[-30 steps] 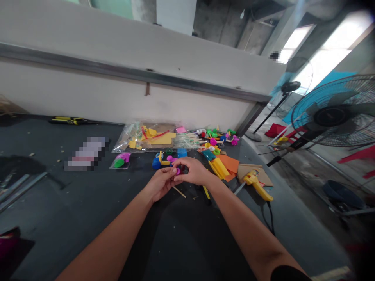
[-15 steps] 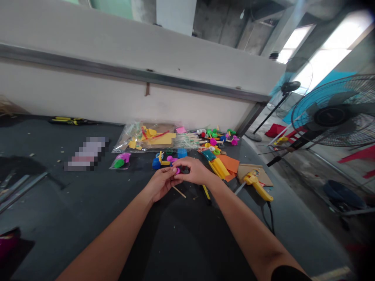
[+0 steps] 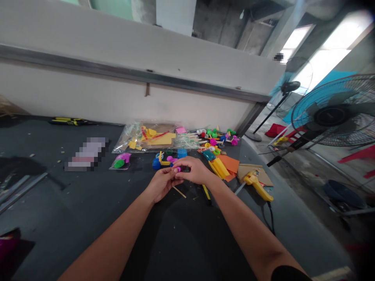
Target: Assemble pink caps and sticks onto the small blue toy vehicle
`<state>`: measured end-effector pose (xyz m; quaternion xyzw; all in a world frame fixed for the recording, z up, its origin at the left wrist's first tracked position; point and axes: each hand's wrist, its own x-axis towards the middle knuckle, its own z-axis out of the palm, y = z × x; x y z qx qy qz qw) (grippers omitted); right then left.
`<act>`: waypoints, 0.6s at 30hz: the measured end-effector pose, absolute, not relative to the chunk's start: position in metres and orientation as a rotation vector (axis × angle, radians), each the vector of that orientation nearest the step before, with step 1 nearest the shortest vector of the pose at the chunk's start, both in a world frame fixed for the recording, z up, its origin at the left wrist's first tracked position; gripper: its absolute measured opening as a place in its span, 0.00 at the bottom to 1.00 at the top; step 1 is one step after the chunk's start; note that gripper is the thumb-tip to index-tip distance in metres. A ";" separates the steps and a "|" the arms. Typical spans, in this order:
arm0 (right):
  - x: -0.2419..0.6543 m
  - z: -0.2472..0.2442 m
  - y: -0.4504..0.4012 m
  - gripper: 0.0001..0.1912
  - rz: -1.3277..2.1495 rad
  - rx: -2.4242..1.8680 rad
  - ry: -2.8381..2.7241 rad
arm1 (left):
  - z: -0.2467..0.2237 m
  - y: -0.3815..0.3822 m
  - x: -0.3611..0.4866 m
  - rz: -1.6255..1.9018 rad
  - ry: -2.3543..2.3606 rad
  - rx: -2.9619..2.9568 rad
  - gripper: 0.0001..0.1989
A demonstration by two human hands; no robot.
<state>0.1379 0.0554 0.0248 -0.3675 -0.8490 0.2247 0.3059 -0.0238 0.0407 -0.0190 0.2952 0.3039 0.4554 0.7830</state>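
Note:
Both hands meet over the dark table (image 3: 164, 238), pinching a small purple plastic piece (image 3: 179, 169) between them. My left hand (image 3: 162, 183) is closed on its left side, and my right hand (image 3: 195, 171) curls round it from the right. Fingers cover most of the piece, so its full shape is hidden. Just behind the hands lie a blue piece with a yellow stick (image 3: 156, 163) and another purple piece (image 3: 170, 159). A thin wooden stick (image 3: 179, 192) rests on the table below the hands, near a yellow and black cutter (image 3: 206, 194).
A yellow hot glue gun (image 3: 258, 185) lies on cardboard at right, its cord trailing. Behind are a clear bag of craft parts (image 3: 152, 136), several colourful plastic pieces (image 3: 219, 137) and orange sheets (image 3: 230, 166). A small bag (image 3: 120, 160) sits left. A fan (image 3: 331, 117) stands beyond the table.
The hands have shifted very slightly, with the fingers turning a little around the purple piece. Everything on the table stays where it was.

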 end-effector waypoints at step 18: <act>0.136 0.018 0.057 0.12 0.514 -1.046 -2.207 | -0.018 0.041 -0.025 0.997 0.631 0.613 0.06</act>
